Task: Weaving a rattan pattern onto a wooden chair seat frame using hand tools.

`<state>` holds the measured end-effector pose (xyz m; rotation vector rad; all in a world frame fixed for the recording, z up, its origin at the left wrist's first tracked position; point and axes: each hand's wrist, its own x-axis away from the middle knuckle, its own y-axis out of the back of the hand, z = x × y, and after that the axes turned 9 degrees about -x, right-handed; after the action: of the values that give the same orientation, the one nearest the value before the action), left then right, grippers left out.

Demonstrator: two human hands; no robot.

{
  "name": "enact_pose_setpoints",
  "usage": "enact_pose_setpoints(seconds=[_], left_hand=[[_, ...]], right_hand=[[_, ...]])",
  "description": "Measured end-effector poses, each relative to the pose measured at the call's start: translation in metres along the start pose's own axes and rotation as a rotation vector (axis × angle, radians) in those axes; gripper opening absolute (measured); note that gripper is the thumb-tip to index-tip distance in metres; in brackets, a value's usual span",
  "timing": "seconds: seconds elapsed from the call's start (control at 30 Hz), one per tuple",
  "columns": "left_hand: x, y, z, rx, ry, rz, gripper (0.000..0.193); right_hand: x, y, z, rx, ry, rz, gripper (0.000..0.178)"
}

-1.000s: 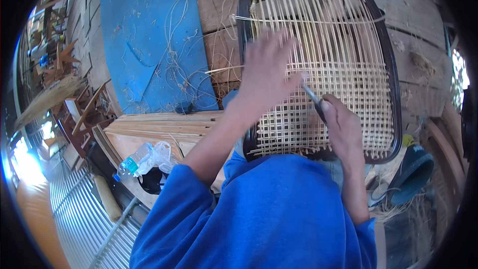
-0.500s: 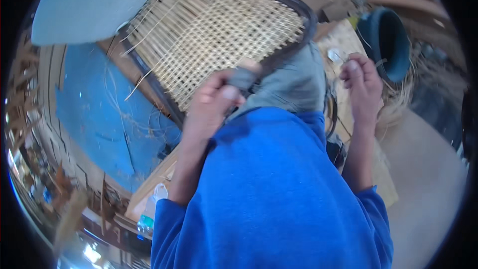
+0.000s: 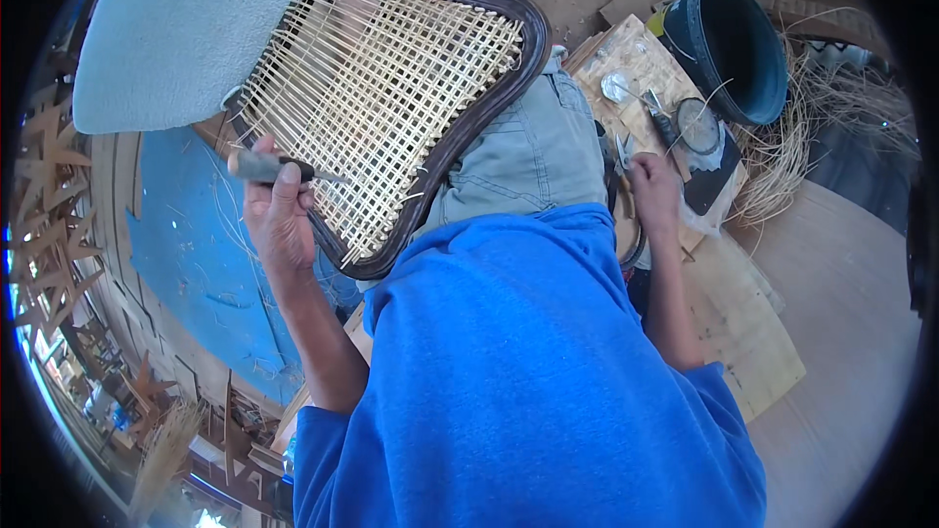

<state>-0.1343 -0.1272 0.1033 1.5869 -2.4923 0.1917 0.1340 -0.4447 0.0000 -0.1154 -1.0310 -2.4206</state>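
The left hand [image 3: 279, 210] has its fingers wrapped round the grey handle of a pointed tool [image 3: 254, 168], whose thin dark shaft points right, over the near left part of the woven cane panel [image 3: 396, 88]. The right hand [image 3: 657, 191], well apart on the right, has its fingers bent close together at a small metal cutter [image 3: 624, 149]; whether they grip it, one cannot tell. A firm, settled hold on the cutter, its blades turned away from the wrist, would serve best, while the tool's tip is best kept clear of the strands so that none is snagged. The panel lies in its dark frame [image 3: 536, 39] across the grey trousers [image 3: 514, 156], close-woven on the near side, sparser toward the far left. Farther right are a littered board [image 3: 636, 37], a dark bucket [image 3: 696, 31] and loose cane [image 3: 778, 166]; a blue sheet [image 3: 196, 244] spreads at left
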Motion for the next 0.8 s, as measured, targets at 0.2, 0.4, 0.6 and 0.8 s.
enact_pose_setpoints(seconds=[0.2,0.4,0.6,0.8], left_hand=[[-0.002,0.023,0.004,-0.061,-0.005,-0.223,0.022],[-0.03,0.05,0.022,-0.247,-0.032,-0.433,0.028],[-0.046,0.051,0.024,-0.265,-0.045,-0.375,0.022],[-0.059,0.052,0.031,-0.319,-0.092,-0.304,0.019]], right_hand=[[-0.003,-0.028,0.021,0.521,-0.226,0.275,0.027],[-0.002,-0.02,0.007,0.629,-0.126,0.334,0.034],[-0.004,-0.024,0.025,0.721,-0.087,0.394,0.032],[-0.002,-0.018,0.028,0.725,-0.065,0.331,0.033]])
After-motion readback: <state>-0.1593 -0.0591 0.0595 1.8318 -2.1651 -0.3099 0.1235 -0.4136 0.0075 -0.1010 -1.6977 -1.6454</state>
